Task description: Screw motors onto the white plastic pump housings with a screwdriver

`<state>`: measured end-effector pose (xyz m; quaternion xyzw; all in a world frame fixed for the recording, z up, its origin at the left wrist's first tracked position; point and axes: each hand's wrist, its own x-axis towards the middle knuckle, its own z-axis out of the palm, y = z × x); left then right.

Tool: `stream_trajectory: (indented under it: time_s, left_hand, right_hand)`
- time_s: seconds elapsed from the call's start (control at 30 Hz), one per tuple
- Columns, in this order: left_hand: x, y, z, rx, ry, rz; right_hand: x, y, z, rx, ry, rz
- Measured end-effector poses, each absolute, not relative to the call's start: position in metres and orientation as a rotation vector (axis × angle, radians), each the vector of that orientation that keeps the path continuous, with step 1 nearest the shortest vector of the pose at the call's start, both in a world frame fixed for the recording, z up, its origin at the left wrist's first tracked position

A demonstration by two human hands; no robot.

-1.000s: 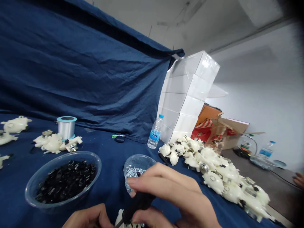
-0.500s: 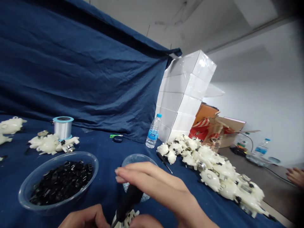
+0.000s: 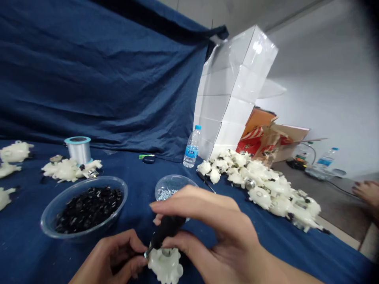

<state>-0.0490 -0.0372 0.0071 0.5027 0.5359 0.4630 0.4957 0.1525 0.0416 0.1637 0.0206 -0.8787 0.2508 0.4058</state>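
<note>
Head view: the right hand (image 3: 213, 232) grips a black screwdriver (image 3: 167, 228) on a white plastic housing (image 3: 165, 266), the left hand (image 3: 111, 258) steadying it.

Own hands: two (image 3: 219, 232); co-worker's hand: one (image 3: 367, 193), at 3 o'clock. Screwdriver: one (image 3: 166, 230), and white plastic housing: one (image 3: 165, 266), both at 6 o'clock (the loose pile goes uncounted). Clear bowls: two (image 3: 174, 176). Water bottles: two (image 3: 192, 152). Spool: one (image 3: 78, 150).

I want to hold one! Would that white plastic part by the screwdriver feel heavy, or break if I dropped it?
It looks like hard molded plastic, so the white plastic part probably feels stiff and fairly light. Its lumpy shape likely won't roll far, since the ones in the pile are resting on each other. Its small tabs might snap if dropped.
</note>
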Motion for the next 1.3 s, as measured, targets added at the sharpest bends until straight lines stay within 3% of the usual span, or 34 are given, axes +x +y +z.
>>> stream_trajectory:
  time_s: [0.1,0.3,0.5,0.7,0.9,1.07,1.3]
  left_hand:
    - [-0.049,-0.041,0.015,1.263,1.336,1.095]
    - [-0.044,-0.043,0.018,1.247,1.370,1.177]
    - [-0.044,-0.045,0.012,1.276,1.390,1.178]
    - [-0.044,-0.043,0.017,1.286,1.377,1.177]
    - [-0.043,-0.044,0.023,1.304,1.407,1.156]
    - [-0.042,-0.045,0.022,1.261,1.395,1.177]
    - [-0.042,-0.045,0.020,1.277,1.424,1.181]
  right_hand:
    - [0.152,0.045,0.162,0.071,-2.197,0.549]
    - [0.150,0.047,0.160,0.139,-2.262,0.742]
    - [0.150,0.048,0.153,0.029,-2.167,0.633]
    - [0.149,0.050,0.157,0.085,-2.214,0.770]
    - [0.150,0.050,0.157,0.049,-2.173,0.652]
    - [0.150,0.048,0.157,0.040,-2.203,0.819]
    - [0.150,0.049,0.155,0.014,-2.195,0.704]
